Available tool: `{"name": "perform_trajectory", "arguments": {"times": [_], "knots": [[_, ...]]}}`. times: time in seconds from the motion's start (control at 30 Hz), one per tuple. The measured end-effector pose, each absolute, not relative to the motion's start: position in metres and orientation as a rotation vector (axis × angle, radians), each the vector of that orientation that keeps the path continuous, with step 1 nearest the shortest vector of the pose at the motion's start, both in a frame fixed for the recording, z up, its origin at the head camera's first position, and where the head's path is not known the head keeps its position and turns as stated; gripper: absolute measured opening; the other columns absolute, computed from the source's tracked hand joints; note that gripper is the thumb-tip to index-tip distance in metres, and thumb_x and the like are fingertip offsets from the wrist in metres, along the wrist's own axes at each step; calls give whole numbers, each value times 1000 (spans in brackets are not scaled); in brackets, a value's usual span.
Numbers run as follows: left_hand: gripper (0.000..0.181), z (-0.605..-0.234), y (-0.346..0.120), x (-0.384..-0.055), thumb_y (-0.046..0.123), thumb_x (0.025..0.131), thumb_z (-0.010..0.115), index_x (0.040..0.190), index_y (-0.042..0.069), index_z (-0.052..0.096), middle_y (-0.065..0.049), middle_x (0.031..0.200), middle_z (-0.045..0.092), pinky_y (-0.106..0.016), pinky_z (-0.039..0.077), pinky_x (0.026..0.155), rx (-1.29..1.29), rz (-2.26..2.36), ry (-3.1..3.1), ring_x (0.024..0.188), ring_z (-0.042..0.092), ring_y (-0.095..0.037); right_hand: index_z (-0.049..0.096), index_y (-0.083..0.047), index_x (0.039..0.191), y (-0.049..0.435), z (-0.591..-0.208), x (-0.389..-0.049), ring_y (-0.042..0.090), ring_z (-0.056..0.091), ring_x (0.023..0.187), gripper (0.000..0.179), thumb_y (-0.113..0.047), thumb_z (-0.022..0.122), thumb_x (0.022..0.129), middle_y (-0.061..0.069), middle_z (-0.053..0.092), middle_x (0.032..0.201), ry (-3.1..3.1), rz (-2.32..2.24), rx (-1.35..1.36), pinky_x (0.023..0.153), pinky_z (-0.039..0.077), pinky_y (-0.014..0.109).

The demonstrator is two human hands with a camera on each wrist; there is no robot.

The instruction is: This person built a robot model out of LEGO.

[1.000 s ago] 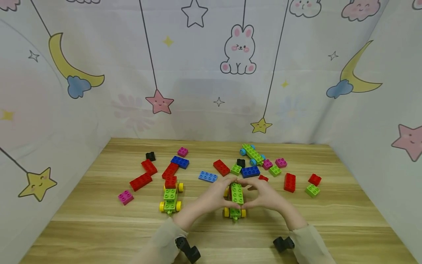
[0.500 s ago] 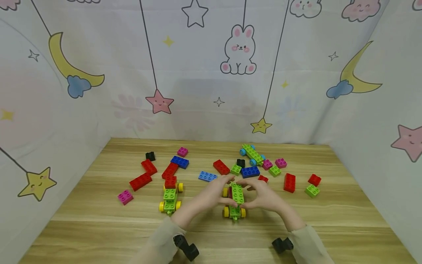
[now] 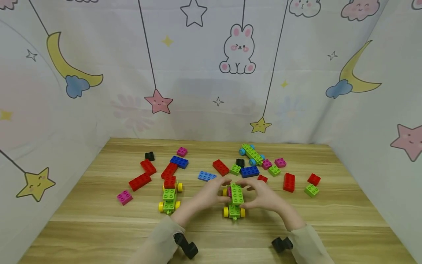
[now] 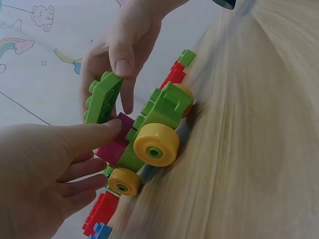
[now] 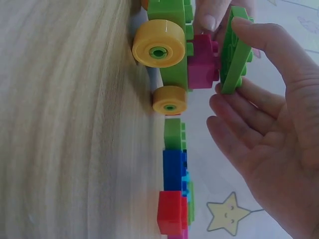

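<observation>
A toy car base point(image 4: 167, 107), green with yellow wheels, stands on the table and carries a magenta brick point(image 5: 201, 62) on top. My right hand point(image 3: 263, 194) pinches a flat green brick point(image 3: 237, 193) between thumb and fingers. The right wrist view shows this brick tilted, close over the magenta brick's studs, its hollow underside facing them. My left hand point(image 3: 211, 194) is at the car's left side with thumb and fingers apart. Its thumb tip overlaps the magenta brick in the left wrist view, its other fingers loosely bent beside the base.
To the left stands another green car with yellow wheels point(image 3: 169, 203), with green and red bricks on it. A green base with blue wheels point(image 3: 252, 154) lies at the back right. Loose bricks, such as a light blue one point(image 3: 207, 176) and a red one point(image 3: 289, 182), lie around.
My left thumb has drawn back leftward from the flat green brick, and the magenta brick shows more beside it. My right hand keeps its pinch almost in place.
</observation>
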State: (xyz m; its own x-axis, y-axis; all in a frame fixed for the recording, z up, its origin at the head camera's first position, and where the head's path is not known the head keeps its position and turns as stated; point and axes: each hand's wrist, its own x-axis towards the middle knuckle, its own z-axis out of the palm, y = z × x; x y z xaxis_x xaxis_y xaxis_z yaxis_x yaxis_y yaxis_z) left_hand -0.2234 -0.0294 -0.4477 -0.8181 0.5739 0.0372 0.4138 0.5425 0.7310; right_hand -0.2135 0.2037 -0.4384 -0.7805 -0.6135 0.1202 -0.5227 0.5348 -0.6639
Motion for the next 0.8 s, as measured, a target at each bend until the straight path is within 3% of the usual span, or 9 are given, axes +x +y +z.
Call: {"name": "perform_trajectory", "arguments": {"times": [0.23, 0.8], "knots": [[44, -451, -27, -223, 11, 90, 71, 130, 0, 58, -14, 131, 61, -43, 50, 100, 855, 1132, 2618, 121, 57, -28, 57, -2, 130, 200, -438, -212, 34, 57, 118, 63, -25, 83, 77, 14, 61, 129, 2625, -1067, -973, 94, 53, 46], [33, -454, -27, -223, 14, 89, 73, 119, 3, 63, -9, 115, 63, -38, 51, 93, 825, 1073, 2668, 107, 59, -21, 54, -1, 134, 199, -440, -213, 34, 58, 116, 68, -25, 83, 77, 16, 59, 132, 2621, -1054, -953, 95, 52, 48]]}}
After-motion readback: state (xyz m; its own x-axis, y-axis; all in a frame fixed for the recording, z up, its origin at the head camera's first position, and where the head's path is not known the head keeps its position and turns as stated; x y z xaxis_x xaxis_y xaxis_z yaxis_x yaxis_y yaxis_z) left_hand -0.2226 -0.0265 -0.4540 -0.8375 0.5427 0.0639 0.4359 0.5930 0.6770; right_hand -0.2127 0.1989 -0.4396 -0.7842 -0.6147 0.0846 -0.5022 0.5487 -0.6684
